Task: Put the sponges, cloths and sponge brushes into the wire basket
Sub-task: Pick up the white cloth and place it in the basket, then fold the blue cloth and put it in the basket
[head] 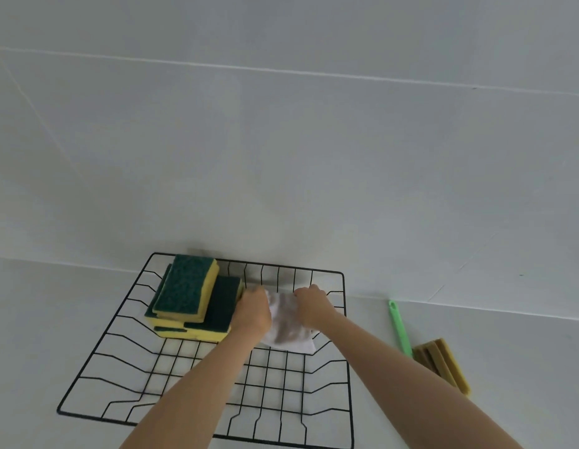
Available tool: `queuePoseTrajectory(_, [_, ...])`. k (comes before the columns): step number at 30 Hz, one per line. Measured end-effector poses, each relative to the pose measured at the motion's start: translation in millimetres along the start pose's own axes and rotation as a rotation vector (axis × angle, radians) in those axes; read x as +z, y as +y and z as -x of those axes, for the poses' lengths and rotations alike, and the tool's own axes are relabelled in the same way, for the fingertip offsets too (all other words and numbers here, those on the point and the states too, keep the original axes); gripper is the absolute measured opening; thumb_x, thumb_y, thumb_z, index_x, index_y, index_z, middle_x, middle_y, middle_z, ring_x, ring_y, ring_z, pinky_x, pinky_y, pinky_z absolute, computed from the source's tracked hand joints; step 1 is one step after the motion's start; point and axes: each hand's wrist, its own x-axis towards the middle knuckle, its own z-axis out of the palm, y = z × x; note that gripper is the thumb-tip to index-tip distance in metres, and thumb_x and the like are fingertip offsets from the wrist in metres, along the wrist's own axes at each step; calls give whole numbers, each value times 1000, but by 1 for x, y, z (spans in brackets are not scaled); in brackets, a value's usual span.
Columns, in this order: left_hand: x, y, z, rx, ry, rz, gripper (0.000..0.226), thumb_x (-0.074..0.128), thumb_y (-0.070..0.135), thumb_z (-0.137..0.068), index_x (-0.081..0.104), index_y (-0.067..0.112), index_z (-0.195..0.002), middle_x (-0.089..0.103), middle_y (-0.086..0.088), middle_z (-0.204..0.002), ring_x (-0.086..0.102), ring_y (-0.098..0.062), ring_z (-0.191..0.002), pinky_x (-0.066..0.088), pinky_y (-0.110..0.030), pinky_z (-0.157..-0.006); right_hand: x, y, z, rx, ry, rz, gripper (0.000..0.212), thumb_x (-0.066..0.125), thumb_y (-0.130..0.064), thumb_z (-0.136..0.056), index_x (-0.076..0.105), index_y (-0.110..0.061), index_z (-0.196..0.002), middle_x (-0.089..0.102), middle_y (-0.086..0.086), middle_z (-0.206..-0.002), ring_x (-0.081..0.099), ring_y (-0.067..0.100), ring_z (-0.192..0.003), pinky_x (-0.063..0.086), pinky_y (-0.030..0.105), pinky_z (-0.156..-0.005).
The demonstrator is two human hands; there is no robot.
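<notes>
Likely home kitchen: white counter point(39, 319), tiled wall point(281, 140), scouring sponges point(187, 303).

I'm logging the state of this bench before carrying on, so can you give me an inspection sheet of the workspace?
Surface: white counter, bare and clean where visible.
Job's things: black wire basket; stacked green-and-yellow sponges at its far left; white cloth inside; green-handled sponge brush outside on the right.
Clutter: nothing seen.
Grippers: left hand and right hand both grip the cloth.
Cables: nothing seen.
Surroundings: pale tiled wall behind.
</notes>
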Motion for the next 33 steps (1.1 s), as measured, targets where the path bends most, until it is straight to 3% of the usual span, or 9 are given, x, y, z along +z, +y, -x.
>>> queuePoseTrajectory(1, [0, 0, -1, -1, -19, 6, 29, 47, 0, -89, 49, 2, -118, 61, -16, -112, 62, -27, -99, 52, -29, -79, -1, 0, 1, -4, -6, 1, 31, 35, 5, -89, 48, 0, -118, 53, 19, -122, 40, 33, -123, 35, 34, -99])
queuePoseTrajectory(4, [-1, 0, -2, -9, -87, 80, 32, 44, 2, -90, 47, 2, -122, 55, -15, -121, 57, -26, -106, 47, -27, -82, -4, 1, 5, -26, -24, -92, 23, 36, 0, -90, 46, -8, -109, 52, 13, -90, 42, 32, -122, 36, 33, -97])
queuePoseTrajectory(5, [-4, 1, -2, -15, -96, 124, 33, 43, 2, -91, 46, 1, -123, 53, -16, -125, 56, -26, -109, 46, -27, -86, -8, 2, 7, -32, -28, -135, 23, 37, -4, -91, 47, -7, -112, 52, 12, -90, 43, 32, -122, 37, 33, -96])
queuePoseTrajectory(9, [-23, 3, 8, 29, -99, 399, 48, 36, 5, -95, 24, 4, -142, 31, -16, -149, 33, -27, -136, 30, -34, -110, -26, 5, 29, -87, -25, -232, 43, 38, -21, -97, 36, -6, -137, 52, 16, -118, 38, 26, -125, 32, 31, -102])
queuePoseTrajectory(12, [-38, 5, 21, 128, -53, 438, 50, 34, 13, -97, 17, 10, -144, 16, -10, -156, 18, -23, -143, 17, -35, -116, -38, 13, 52, -120, -4, -236, 56, 32, -32, -99, 13, -13, -148, 15, 18, -155, 3, 26, -146, 13, 37, -116])
queuePoseTrajectory(18, [-59, 23, 59, 302, 44, 226, 58, 31, 32, -98, 3, 17, -147, -4, -7, -158, -3, -22, -145, 6, -39, -118, -56, 36, 111, -140, 180, -123, 63, 24, -42, -98, -6, -18, -148, -8, 13, -158, -8, 30, -146, 4, 44, -119])
queuePoseTrajectory(26, [-56, 76, 131, 545, 131, -74, 67, 21, 50, -95, -7, 18, -145, -11, -6, -157, -10, -23, -145, 3, -44, -118, -57, 88, 211, -98, 375, -43, 67, 21, -48, -96, -16, -21, -146, -19, 5, -157, -16, 22, -145, -5, 38, -118])
queuePoseTrajectory(30, [-31, 101, 170, 691, 73, -125, 103, -11, 79, -62, -10, 19, -145, -11, -5, -157, -10, -22, -145, 2, -41, -118, -41, 125, 262, -9, 400, -38, 67, 21, -46, -97, -18, -21, -145, -20, 4, -157, -17, 19, -145, -6, 36, -118])
queuePoseTrajectory(33, [-6, 120, 195, 767, 6, -124, 125, -33, 82, -39, -11, 19, -145, -11, -3, -157, -11, -22, -145, 2, -40, -118, -21, 157, 297, 61, 395, -55, 68, 21, -47, -97, -19, -20, -145, -21, 4, -156, -18, 20, -145, -5, 37, -118])
